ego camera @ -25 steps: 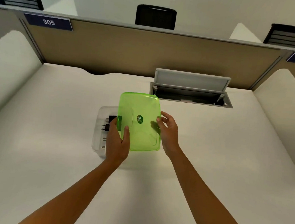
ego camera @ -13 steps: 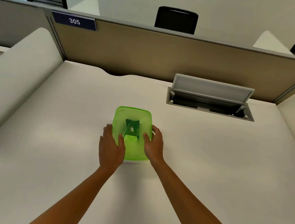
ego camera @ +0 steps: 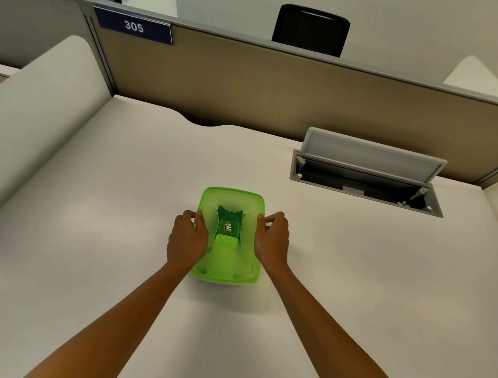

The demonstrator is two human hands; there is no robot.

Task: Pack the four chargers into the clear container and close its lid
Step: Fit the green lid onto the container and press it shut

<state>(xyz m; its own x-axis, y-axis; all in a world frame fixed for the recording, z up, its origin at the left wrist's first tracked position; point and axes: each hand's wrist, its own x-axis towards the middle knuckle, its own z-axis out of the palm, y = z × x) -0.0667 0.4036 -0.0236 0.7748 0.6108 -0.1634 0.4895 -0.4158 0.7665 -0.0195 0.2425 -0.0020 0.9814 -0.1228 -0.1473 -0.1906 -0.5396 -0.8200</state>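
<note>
Green lid (ego camera: 231, 214) covers the container (ego camera: 225, 282), contents obscured; both hands' fingers (ego camera: 195, 217) grip its sides.

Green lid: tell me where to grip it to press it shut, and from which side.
Grip the green lid at its two long side rims, coming down from above, as the left hand and right hand do. It lies flat on the container, and the raised rim gives fingers an edge.

A pale counter (ego camera: 92, 266) runs back to a tan partition (ego camera: 278, 101) bearing a blue sign (ego camera: 133, 26) reading 305. An open cable hatch (ego camera: 368, 174) sits at the back right. Beyond the partition stand black chairs (ego camera: 311, 29) against an off-white wall (ego camera: 404, 19).
</note>
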